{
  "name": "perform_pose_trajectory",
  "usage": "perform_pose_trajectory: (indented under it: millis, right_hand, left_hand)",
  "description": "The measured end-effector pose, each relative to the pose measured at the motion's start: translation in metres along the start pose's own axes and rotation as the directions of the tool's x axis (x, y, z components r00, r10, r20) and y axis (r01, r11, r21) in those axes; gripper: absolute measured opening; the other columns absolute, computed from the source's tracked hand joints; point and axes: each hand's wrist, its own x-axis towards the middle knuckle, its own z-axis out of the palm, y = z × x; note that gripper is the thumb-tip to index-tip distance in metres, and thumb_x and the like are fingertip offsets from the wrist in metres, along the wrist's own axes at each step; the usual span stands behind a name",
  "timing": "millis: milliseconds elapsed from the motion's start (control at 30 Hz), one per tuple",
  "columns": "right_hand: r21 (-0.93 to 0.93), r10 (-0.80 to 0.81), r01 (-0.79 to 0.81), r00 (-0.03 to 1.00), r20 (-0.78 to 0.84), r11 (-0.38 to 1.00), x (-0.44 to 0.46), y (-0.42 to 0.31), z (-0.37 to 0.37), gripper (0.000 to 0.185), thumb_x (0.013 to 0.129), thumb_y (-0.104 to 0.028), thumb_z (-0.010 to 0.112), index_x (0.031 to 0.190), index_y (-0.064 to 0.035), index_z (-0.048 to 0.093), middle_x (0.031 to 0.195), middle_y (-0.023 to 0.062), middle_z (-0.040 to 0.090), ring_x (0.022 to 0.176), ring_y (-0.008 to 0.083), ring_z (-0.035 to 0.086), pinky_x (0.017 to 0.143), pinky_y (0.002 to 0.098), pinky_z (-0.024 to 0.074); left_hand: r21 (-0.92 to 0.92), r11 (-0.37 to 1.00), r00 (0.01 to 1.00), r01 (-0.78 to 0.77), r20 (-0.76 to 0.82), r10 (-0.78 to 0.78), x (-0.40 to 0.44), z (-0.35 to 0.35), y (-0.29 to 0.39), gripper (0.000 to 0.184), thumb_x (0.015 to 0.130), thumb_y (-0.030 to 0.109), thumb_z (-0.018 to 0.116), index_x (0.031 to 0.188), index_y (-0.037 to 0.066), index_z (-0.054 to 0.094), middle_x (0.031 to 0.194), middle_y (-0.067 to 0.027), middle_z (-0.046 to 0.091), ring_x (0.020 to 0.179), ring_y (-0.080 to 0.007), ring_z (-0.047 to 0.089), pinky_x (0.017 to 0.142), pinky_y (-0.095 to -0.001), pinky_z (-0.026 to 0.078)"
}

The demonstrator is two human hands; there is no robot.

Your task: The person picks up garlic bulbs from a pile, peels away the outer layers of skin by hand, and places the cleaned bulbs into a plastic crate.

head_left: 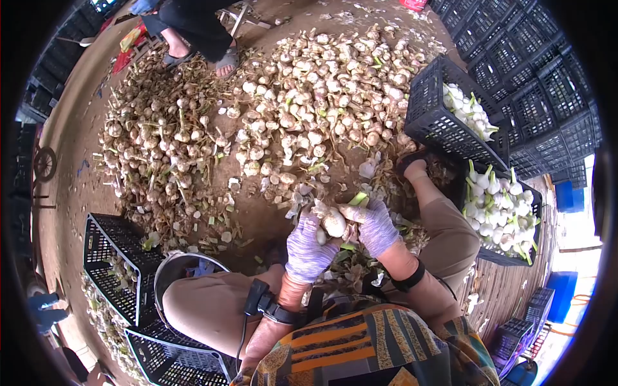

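A white garlic bulb (333, 222) is between my two hands, with some loose papery skin around it. My left hand (309, 252), in a purple-and-white knit glove, is closed around the bulb from the left. From the other side my right hand (377, 229), gloved alike, is closed at the bulb's edge, its thumb and fingers against the brownish skin. A piece of green stalk (360, 199) shows by the right fingertips. Peeled skins and leaf scraps (354, 265) lie below my hands, between my legs.
Heaps of unpeeled garlic (335, 90) cover the ground ahead. Black crates of cleaned white garlic (499, 209) stand at my right, with stacked crates (534, 71) behind. At my left are a metal bucket (168, 270) and another crate (112, 264). A person's sandaled foot (226, 62) is at the far left.
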Motion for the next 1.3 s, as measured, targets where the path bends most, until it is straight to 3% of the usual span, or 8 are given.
perform_pose_trajectory:
  millis: [167,300,400,500,833,1100,1167,1300]
  right_hand:
    - [0.085,-0.045,0.041,0.998,0.039,0.996,-0.001,0.000,-0.003,0.029,0.072,-0.001,0.059,0.101,0.0021,0.059,0.081,0.0073,0.063,0.067,0.0140,0.061,0.057,0.0232,0.0489]
    - [0.016,-0.020,0.018,0.991,0.136,1.000,-0.004,-0.006,-0.009,0.039,0.070,0.000,0.059,0.108,0.0045,0.057,0.085,0.0087,0.064,0.071,0.0141,0.061,0.061,0.0240,0.0490]
    - [-0.137,-0.188,0.234,0.941,0.283,0.963,-0.011,-0.017,-0.002,0.038,0.072,0.001,0.062,0.110,0.0003,0.058,0.092,0.0065,0.064,0.076,0.0091,0.059,0.065,0.0222,0.0485]
    - [-0.532,-0.185,0.412,0.884,0.429,0.740,-0.012,-0.033,-0.009,0.044,0.071,0.003,0.060,0.115,0.0029,0.055,0.099,0.0091,0.064,0.083,0.0116,0.059,0.074,0.0244,0.0473]
    - [-0.124,-0.157,0.162,0.986,0.048,0.979,-0.004,0.009,-0.021,0.031,0.069,-0.008,0.068,0.096,0.0053,0.062,0.086,0.0072,0.065,0.072,0.0118,0.059,0.065,0.0250,0.0474]
    - [0.236,0.117,-0.150,0.982,0.148,0.960,-0.007,0.001,-0.018,0.024,0.068,-0.001,0.063,0.091,0.0035,0.062,0.067,0.0061,0.060,0.047,0.0140,0.054,0.043,0.0244,0.0423]
    - [0.296,0.067,-0.158,0.953,0.295,0.942,-0.007,-0.002,-0.028,0.029,0.068,0.005,0.059,0.097,0.0032,0.062,0.091,0.0145,0.065,0.082,0.0273,0.064,0.074,0.0388,0.0529]
    - [0.407,-0.107,-0.069,0.913,0.395,0.911,-0.016,-0.011,-0.025,0.028,0.067,-0.004,0.061,0.093,0.0038,0.061,0.088,0.0160,0.064,0.077,0.0275,0.064,0.072,0.0379,0.0532]
  left_hand:
    - [0.072,0.997,1.000,-0.004,0.029,0.002,0.001,0.002,-0.002,0.054,0.064,0.009,0.075,0.111,0.007,0.050,0.098,-0.0116,0.060,0.081,-0.0258,0.062,0.070,-0.0328,0.051]
    - [-0.469,0.862,0.981,0.191,0.061,-0.184,0.006,-0.002,0.004,0.051,0.068,0.008,0.072,0.112,0.002,0.048,0.096,-0.0072,0.059,0.081,-0.0184,0.060,0.067,-0.0319,0.052]
    - [-0.844,0.117,0.825,0.523,0.466,-0.320,0.007,-0.009,-0.001,0.055,0.062,0.005,0.070,0.112,-0.001,0.047,0.092,-0.0131,0.059,0.072,-0.0196,0.060,0.061,-0.0297,0.052]
    - [-0.823,0.072,0.801,0.564,0.523,-0.293,0.006,-0.009,-0.006,0.056,0.062,0.009,0.071,0.112,-0.001,0.048,0.093,-0.0125,0.059,0.070,-0.0202,0.060,0.061,-0.0292,0.052]
    - [-0.709,0.646,0.954,0.282,0.140,-0.264,0.003,0.009,0.002,0.059,0.067,0.010,0.078,0.116,0.001,0.047,0.099,-0.0068,0.058,0.093,-0.0166,0.056,0.082,-0.0281,0.047]
    - [-0.825,0.176,0.820,0.538,0.462,-0.338,0.006,-0.014,-0.012,0.049,0.069,0.020,0.071,0.108,-0.003,0.054,0.096,-0.0101,0.061,0.086,-0.0193,0.060,0.081,-0.0302,0.048]
    - [-0.798,0.182,0.796,0.574,0.492,-0.353,0.007,-0.015,-0.008,0.054,0.065,0.025,0.071,0.107,-0.005,0.056,0.095,-0.0120,0.062,0.083,-0.0214,0.061,0.077,-0.0304,0.050]
    - [-0.750,0.117,0.748,0.652,0.610,-0.261,0.003,-0.019,-0.012,0.060,0.061,0.026,0.073,0.107,-0.007,0.055,0.093,-0.0139,0.063,0.078,-0.0232,0.063,0.071,-0.0315,0.052]
